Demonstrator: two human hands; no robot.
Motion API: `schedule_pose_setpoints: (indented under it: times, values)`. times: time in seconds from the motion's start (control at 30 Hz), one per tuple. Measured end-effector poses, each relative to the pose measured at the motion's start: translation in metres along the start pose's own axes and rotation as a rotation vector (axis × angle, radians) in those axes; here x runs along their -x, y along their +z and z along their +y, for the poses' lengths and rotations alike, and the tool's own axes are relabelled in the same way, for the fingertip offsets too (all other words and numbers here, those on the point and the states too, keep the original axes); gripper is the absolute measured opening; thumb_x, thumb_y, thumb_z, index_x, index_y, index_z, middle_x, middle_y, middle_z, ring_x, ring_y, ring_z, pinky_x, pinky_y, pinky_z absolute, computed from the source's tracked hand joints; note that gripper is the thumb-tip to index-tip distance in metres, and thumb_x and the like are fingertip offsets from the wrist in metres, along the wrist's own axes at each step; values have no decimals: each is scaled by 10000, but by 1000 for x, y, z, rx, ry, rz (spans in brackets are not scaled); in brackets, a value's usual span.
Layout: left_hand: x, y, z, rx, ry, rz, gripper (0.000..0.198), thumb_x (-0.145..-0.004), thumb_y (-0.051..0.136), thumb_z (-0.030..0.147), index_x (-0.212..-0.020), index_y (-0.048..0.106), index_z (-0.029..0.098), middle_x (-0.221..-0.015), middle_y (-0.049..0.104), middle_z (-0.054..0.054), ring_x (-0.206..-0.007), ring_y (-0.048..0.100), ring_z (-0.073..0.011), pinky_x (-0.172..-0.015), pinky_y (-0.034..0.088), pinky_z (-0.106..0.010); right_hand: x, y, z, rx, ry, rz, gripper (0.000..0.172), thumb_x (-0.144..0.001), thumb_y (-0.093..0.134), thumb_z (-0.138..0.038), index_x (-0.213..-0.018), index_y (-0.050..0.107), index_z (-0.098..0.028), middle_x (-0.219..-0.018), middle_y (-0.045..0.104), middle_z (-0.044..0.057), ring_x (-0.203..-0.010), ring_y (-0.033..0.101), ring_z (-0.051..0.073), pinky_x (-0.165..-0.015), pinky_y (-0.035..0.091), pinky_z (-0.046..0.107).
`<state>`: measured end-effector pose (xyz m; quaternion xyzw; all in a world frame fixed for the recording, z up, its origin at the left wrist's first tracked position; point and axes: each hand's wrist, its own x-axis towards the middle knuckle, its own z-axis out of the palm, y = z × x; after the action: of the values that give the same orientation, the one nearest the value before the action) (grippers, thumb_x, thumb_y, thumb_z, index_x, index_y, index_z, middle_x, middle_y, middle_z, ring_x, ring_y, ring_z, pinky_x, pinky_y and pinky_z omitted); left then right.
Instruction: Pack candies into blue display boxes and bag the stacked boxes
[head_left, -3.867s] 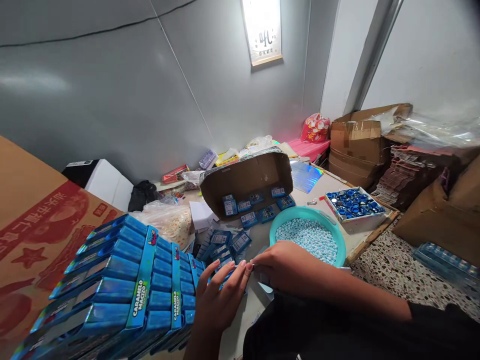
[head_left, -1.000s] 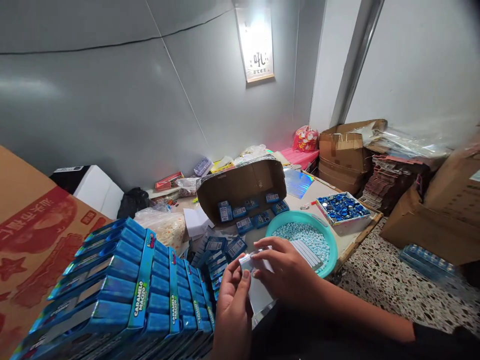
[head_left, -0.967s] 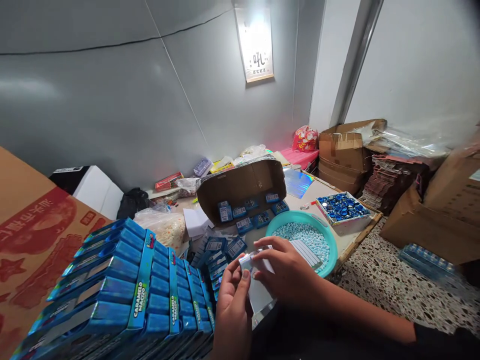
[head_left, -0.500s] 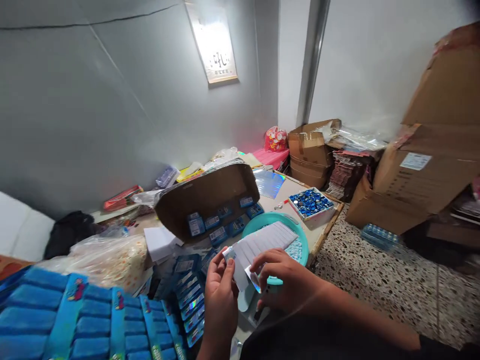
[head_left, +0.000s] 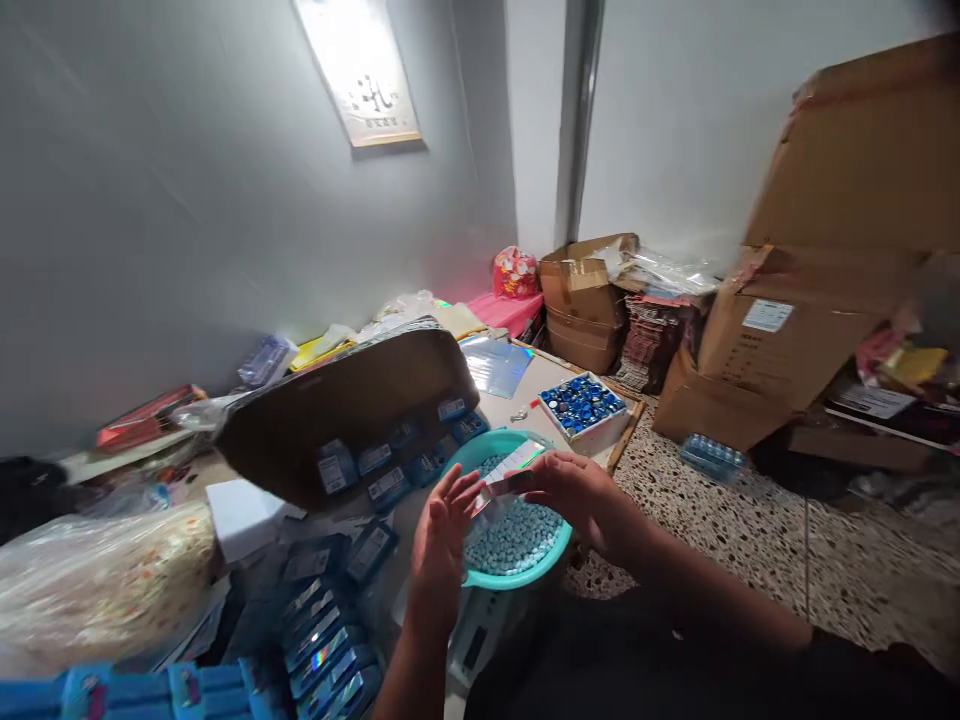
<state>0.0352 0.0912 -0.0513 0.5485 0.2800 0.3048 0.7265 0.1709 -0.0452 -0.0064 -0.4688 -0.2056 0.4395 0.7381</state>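
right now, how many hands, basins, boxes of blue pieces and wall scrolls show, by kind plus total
Bare left hand and right hand: 2
Round turquoise plastic basin: 1
Rectangular white box of small blue pieces: 1
White hanging wall scroll: 1
Total: 5

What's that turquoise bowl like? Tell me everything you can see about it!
The turquoise bowl is round, with a smooth rim, and looks like plastic. It's upright on the table side of the picture, filled with lots of small pale blue pieces. The left hand and right hand cover parts of it from the camera; I can't tell if either touches it. A tray of shiny blue bits sits beyond it, to the right. What's directly underneath is hard to see.
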Motion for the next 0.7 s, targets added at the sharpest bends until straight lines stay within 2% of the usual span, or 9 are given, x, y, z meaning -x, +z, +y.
schedule_pose_setpoints:
  times: [0.07,0.1,0.2,0.33,0.43,0.53,0.7]
  values:
    - [16,-6,21,180,-65,-35,672,-830,585,679,-1305,596,205,-1294,664,-148,-1162,652,-294,-1001,512,-452,-7,13,3,-109,51,-98,293,-831,681,-492,-892,677,-205,-1045,770,109,-1023,714,271,-964,507,466]
    - [24,-11,30,217,-87,-10,640,-801,673,619,-1289,613,210,-1278,678,-138,-1130,668,-277,-990,520,-427,-11,22,6,-153,77,-148,291,-841,669,-493,-908,672,-210,-1051,769,107,-1033,713,273,-967,507,471]
    - [42,-34,52,149,-106,138,499,-735,815,459,-1133,695,182,-1072,761,-98,-926,723,-202,-897,554,-338,-21,56,17,-229,130,-290,258,-822,718,-457,-889,661,-214,-1026,772,98,-1016,719,268,-928,529,447]
    - [66,-73,77,90,-44,371,348,-684,856,422,-867,743,149,-752,751,-43,-744,712,-147,-768,559,-246,-30,112,37,-274,226,-370,254,-743,841,-335,-825,653,-185,-907,772,66,-867,730,190,-857,538,333]
    - [86,-102,96,123,-54,492,400,-629,880,449,-849,753,140,-736,750,-60,-735,722,-169,-715,572,-242,-34,152,52,-341,346,-386,286,-672,897,-260,-817,666,-174,-865,764,35,-812,716,142,-824,532,269]
    - [106,-126,116,197,-78,578,454,-568,907,470,-835,754,135,-724,742,-62,-711,718,-175,-706,596,-266,-39,187,64,-402,451,-458,321,-623,914,-207,-840,678,-180,-840,756,18,-791,714,140,-797,536,263]
    - [135,-146,140,329,10,751,424,-515,939,425,-778,744,156,-657,720,-18,-651,707,-160,-721,623,-289,-40,231,74,-383,505,-608,328,-633,907,-230,-871,691,-167,-848,744,44,-828,713,171,-808,527,283]
